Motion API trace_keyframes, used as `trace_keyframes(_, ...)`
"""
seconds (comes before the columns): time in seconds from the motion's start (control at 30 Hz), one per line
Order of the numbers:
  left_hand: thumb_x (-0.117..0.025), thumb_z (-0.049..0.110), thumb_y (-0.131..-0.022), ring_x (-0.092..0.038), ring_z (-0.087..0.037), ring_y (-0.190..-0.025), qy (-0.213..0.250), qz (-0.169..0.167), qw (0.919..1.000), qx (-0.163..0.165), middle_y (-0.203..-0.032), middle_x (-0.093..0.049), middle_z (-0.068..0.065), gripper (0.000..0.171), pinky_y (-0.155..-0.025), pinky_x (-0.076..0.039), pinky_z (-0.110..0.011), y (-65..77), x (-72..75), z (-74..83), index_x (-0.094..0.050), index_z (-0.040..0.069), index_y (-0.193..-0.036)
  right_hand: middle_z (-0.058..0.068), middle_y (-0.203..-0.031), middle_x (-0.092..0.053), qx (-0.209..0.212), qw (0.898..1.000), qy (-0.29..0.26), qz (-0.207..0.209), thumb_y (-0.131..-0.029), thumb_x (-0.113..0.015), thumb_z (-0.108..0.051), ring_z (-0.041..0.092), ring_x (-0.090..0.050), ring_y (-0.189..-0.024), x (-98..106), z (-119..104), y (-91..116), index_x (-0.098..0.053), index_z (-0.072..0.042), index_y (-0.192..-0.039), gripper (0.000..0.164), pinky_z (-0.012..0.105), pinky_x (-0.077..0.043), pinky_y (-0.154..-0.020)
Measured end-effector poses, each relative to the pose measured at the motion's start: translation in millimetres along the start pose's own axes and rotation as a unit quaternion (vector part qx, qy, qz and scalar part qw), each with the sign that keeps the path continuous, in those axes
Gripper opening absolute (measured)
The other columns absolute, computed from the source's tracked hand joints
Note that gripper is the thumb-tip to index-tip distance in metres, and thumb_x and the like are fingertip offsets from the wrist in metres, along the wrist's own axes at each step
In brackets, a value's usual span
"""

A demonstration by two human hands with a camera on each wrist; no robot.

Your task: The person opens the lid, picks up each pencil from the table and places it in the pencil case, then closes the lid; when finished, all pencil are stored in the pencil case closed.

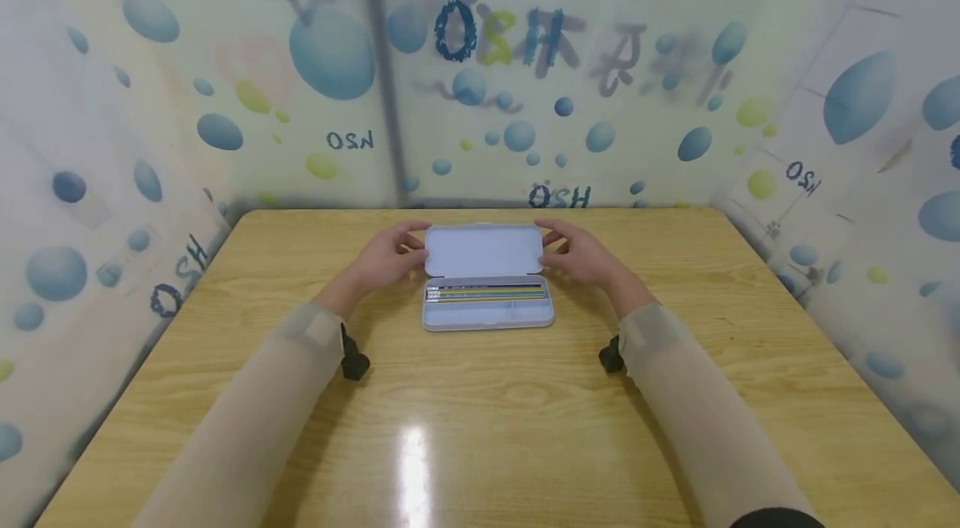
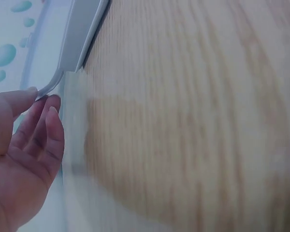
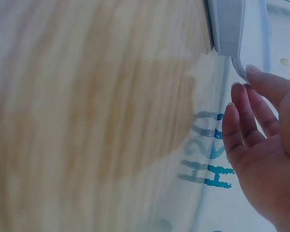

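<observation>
A pale pencil case (image 1: 468,316) lies on the table with its lid (image 1: 483,251) raised on the far side. Several pencils (image 1: 487,293) lie side by side in its long rear compartment. My left hand (image 1: 390,258) pinches the lid's left edge; the left wrist view has the thumb (image 2: 24,100) on the rim and the fingertips (image 2: 53,102) just behind it. On the opposite side my right hand (image 1: 583,256) pinches the lid's right edge. There, too, the thumb (image 3: 263,79) and fingertips (image 3: 238,89) meet at the rim in the right wrist view.
The case stands near the far edge of a wooden table (image 1: 517,411). A patterned curtain wall (image 1: 480,136) rises right behind it, with similar walls on both sides. Dark wrist mounts (image 1: 354,357) hang under the sleeves. A light reflection shows on the near tabletop.
</observation>
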State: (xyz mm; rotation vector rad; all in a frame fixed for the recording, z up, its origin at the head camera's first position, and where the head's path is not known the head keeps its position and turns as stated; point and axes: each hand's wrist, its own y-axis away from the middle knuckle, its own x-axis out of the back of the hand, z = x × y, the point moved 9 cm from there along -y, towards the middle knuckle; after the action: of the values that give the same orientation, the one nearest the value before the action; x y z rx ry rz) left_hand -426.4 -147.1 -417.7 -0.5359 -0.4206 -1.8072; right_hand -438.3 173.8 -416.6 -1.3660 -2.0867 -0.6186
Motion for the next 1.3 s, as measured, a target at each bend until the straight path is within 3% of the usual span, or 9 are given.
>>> trace_keyframes(0.47, -0.068, 0.008, -0.107, -0.067, -0.040, -0.121, 0.025, 0.033, 0.9982, -0.043, -0.133, -0.062, -0.023, 0.053, -0.076, -0.060, -0.034, 7.8, 4.2, 10.0, -0.050, 0.013, -0.157, 0.016, -0.141, -0.063, 0.033, 0.998, -0.006, 0.048, -0.106, -0.074, -0.010, 0.033, -0.067, -0.104, 5.6, -7.9, 8.8, -0.042, -0.025, -0.163, 0.067, 0.035, -0.056, -0.074)
trace_keyframes(0.7, -0.068, 0.005, -0.106, -0.068, -0.040, -0.118, 0.018, 0.049, 0.9962, -0.070, -0.129, -0.063, -0.022, 0.047, -0.078, -0.058, -0.033, 12.4, 5.1, 18.3, -0.052, 0.010, -0.150, 0.020, -0.134, -0.062, 0.075, 0.995, -0.017, 0.068, -0.106, -0.070, -0.003, 0.034, -0.067, -0.104, 8.9, -18.5, 16.2, -0.045, -0.016, -0.156, 0.057, 0.047, -0.058, -0.093)
trace_keyframes(0.83, -0.070, 0.005, -0.105, -0.069, -0.041, -0.120, 0.019, 0.056, 0.9949, -0.082, -0.131, -0.065, -0.023, 0.043, -0.083, -0.060, -0.037, 17.1, 5.8, 22.7, -0.054, 0.008, -0.145, 0.019, -0.132, -0.063, 0.085, 0.993, -0.037, 0.073, -0.107, -0.069, -0.005, 0.033, -0.068, -0.103, 9.8, -20.5, 21.1, -0.049, -0.017, -0.151, 0.049, 0.045, -0.059, -0.094)
trace_keyframes(1.03, -0.077, 0.018, -0.104, -0.068, -0.035, -0.121, 0.026, 0.061, 0.9942, -0.085, -0.129, -0.069, -0.017, 0.039, -0.095, -0.057, -0.040, 25.9, 7.2, 26.8, -0.060, 0.009, -0.138, 0.020, -0.133, -0.065, 0.090, 0.990, -0.078, 0.072, -0.111, -0.066, -0.015, 0.042, -0.072, -0.105, 11.6, -23.7, 31.2, -0.054, -0.015, -0.143, 0.034, 0.043, -0.061, -0.089)
trace_keyframes(1.3, -0.068, 0.036, -0.111, -0.063, -0.028, -0.110, 0.042, 0.058, 0.9948, -0.072, -0.119, -0.070, -0.010, 0.029, -0.083, -0.061, -0.042, 39.0, 5.8, 31.2, -0.068, 0.010, -0.124, 0.020, -0.124, -0.068, 0.093, 0.990, -0.080, 0.071, -0.116, -0.059, -0.031, 0.035, -0.075, -0.103, 11.6, -28.8, 43.5, -0.063, -0.010, -0.131, 0.027, 0.049, -0.062, -0.090)
